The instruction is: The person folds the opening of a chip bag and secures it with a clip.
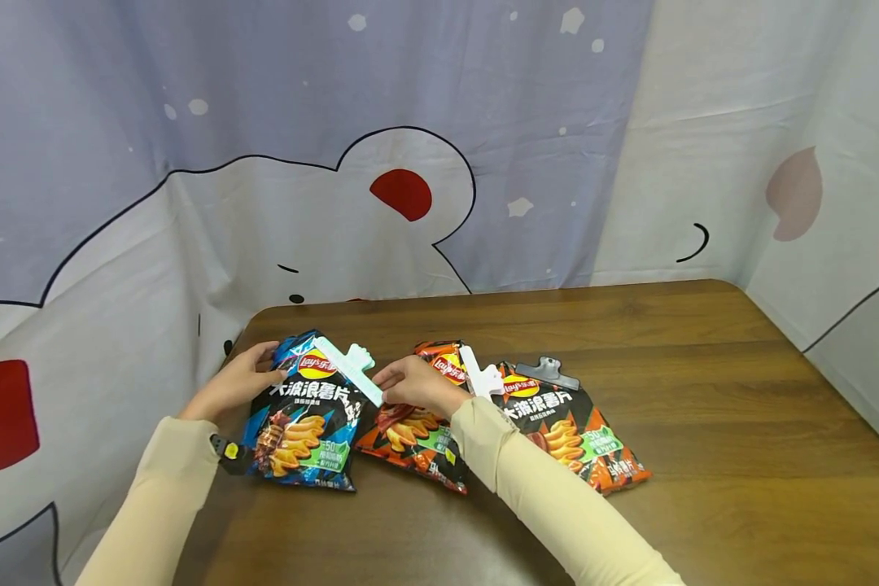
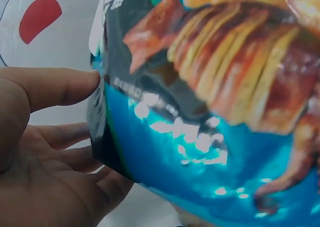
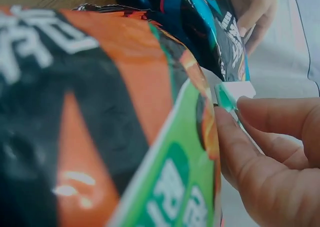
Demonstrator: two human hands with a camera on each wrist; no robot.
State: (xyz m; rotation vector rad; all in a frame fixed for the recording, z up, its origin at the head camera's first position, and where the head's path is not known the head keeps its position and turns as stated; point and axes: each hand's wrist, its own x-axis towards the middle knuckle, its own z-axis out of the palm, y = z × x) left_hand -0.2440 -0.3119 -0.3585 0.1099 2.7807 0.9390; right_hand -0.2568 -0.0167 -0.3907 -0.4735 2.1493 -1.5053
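Note:
A blue bag of Lay's chips (image 1: 303,431) lies at the left of the table, with a mint-green bag clip (image 1: 347,370) slanting across its upper right corner. My left hand (image 1: 238,381) pinches the bag's left edge, thumb on the front and fingers behind, as the left wrist view also shows. Between thumb and fingers, my right hand (image 1: 421,385) holds the lower right end of the clip. In the right wrist view that clip end (image 3: 235,93) pokes out from the fingertips. The right forearm passes over two orange bags.
Beside the blue bag lies an orange chip bag (image 1: 403,431) with a white clip (image 1: 481,374). Another orange bag (image 1: 567,431) farther right carries a dark grey clip (image 1: 548,372). All rest on a brown wooden table (image 1: 740,407), with a patterned curtain (image 1: 527,146) behind.

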